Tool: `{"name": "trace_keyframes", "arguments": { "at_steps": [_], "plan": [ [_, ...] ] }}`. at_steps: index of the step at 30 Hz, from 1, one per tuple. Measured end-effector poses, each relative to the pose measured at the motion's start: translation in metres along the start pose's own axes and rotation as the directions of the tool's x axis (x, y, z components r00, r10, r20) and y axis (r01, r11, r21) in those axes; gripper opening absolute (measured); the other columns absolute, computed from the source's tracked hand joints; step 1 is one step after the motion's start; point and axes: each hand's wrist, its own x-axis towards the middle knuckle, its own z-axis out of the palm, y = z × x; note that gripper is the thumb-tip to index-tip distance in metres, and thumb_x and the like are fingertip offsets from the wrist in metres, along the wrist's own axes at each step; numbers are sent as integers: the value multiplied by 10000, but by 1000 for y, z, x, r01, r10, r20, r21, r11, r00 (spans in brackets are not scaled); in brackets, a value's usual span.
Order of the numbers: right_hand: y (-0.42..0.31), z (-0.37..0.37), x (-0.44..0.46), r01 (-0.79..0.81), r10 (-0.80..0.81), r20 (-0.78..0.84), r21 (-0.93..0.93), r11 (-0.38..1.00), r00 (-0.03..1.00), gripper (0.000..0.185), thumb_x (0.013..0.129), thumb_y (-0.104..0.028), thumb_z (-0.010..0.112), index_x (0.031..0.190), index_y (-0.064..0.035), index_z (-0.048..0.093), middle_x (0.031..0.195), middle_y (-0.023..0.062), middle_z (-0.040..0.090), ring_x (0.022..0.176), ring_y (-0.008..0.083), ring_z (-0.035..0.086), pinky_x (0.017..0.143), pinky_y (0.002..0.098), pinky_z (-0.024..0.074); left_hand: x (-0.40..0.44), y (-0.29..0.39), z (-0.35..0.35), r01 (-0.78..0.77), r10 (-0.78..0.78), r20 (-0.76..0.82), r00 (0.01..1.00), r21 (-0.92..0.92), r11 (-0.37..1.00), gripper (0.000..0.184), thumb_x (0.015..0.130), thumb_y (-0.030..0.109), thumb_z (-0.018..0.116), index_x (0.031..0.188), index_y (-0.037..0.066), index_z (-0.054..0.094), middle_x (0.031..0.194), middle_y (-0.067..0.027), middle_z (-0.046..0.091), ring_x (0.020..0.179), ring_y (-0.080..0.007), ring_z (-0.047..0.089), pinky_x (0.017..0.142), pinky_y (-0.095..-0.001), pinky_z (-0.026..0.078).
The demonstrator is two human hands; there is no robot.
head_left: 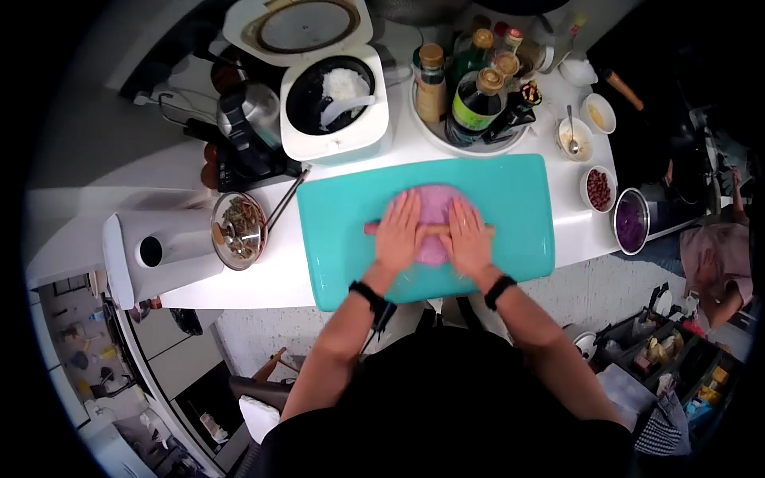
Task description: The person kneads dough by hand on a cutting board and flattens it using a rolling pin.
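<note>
On the teal board (351,231) lies a flat round sheet of pinkish-purple dough (435,205). A thin wooden rolling pin (435,229) runs crosswise over the dough, its two ends showing past my hands. My left hand (398,229) rests flat on the pin's left part with the fingers stretched forward over the dough. On the right part, my right hand (468,236) lies the same way, palm down, fingers extended. Both thumbs point inward near the middle of the pin. What is under my palms is hidden.
Behind the board stand an open rice cooker (335,143) and a tray (472,151) of bottles. Chopsticks (287,199) and a lidded glass bowl (239,231) are left. Small bowls, one with red beans (598,190), and a purple-filled bowl (631,221) sit right. Another person (717,255) is far right.
</note>
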Motion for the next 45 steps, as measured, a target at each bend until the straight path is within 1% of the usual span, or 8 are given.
{"name": "trace_keyframes", "arguments": {
  "at_steps": [6, 11, 15, 22, 28, 35, 37, 45],
  "plan": [
    [35, -3, 95, -37, 32, -49, -116, 993, 998, 732, 1005, -377, 517, 1551, 67, 317, 1650, 222, 281, 1544, 345, 242, 1264, 504, 180, 71, -27, -4, 21, -23, 12, 1000, 106, 994, 697, 992, 310, 565, 1560, -25, 339, 1613, -173, 381, 1513, -312, 325, 1240, -505, 233],
    [13, 8, -4, -10, 10, 42, 12, 1000, 999, 752, 996, -399, 528, 1539, 81, 323, 1636, 257, 284, 1538, 376, 243, 1258, 517, 188, -6, 5, 0, 54, -57, -98, 994, -31, 998, 717, 983, 349, 586, 1563, -4, 355, 1616, -198, 363, 1519, -352, 302, 1228, -525, 250],
    [3, -3, -17, -72, 64, 180, 37, 997, 982, 749, 998, -397, 527, 1540, 77, 323, 1643, 237, 284, 1541, 368, 242, 1254, 522, 193, -16, 7, -9, 43, -29, 158, 987, -84, 996, 715, 990, 359, 569, 1572, 10, 345, 1634, -203, 329, 1521, -366, 297, 1220, -516, 261],
    [34, -3, 100, -78, 64, -95, -159, 984, 993, 729, 1011, -388, 500, 1561, 49, 304, 1648, 215, 286, 1540, 361, 245, 1255, 519, 192, 94, -35, -4, -39, 39, 1, 999, 114, 993, 716, 996, 336, 546, 1567, -31, 318, 1610, -252, 348, 1517, -401, 291, 1211, -526, 282],
    [-2, 6, -17, -50, 50, 6, 38, 998, 999, 708, 1000, -356, 538, 1544, 49, 335, 1621, 249, 313, 1523, 402, 264, 1260, 503, 198, -17, 12, -9, 86, -69, 165, 984, -94, 992, 817, 961, 381, 606, 1573, -46, 273, 1636, -254, 288, 1524, -389, 282, 1232, -488, 253],
    [-10, -16, -11, -72, 74, 61, -26, 997, 995, 423, 836, -106, 632, 1239, -10, 547, 1244, 170, 553, 1233, 345, 527, 1078, 480, 394, 53, -21, -25, 173, -177, -37, 984, -82, 981, 844, 920, 361, 690, 1537, -71, 310, 1566, -278, 377, 1429, -438, 390, 1157, -521, 362],
    [-7, -17, -4, -65, 75, 93, -102, 993, 993, 365, 801, -64, 635, 1157, -35, 560, 1145, 140, 571, 1172, 325, 558, 1010, 470, 438, 75, -14, -44, 435, -373, 368, 852, -100, 895, 784, 885, 417, 731, 1447, -52, 450, 1458, -276, 505, 1333, -430, 487, 1085, -509, 436],
    [13, -80, -46, -188, 177, 189, 45, 981, 966, 335, 758, -60, 631, 1078, -88, 537, 1024, 143, 583, 846, 357, 665, 724, 483, 539, 56, -32, -31, 325, -188, 448, 874, -252, 911, 629, 880, 391, 737, 1301, -44, 569, 1217, -266, 669, 1116, -438, 631, 985, -465, 505]
  ]
}}
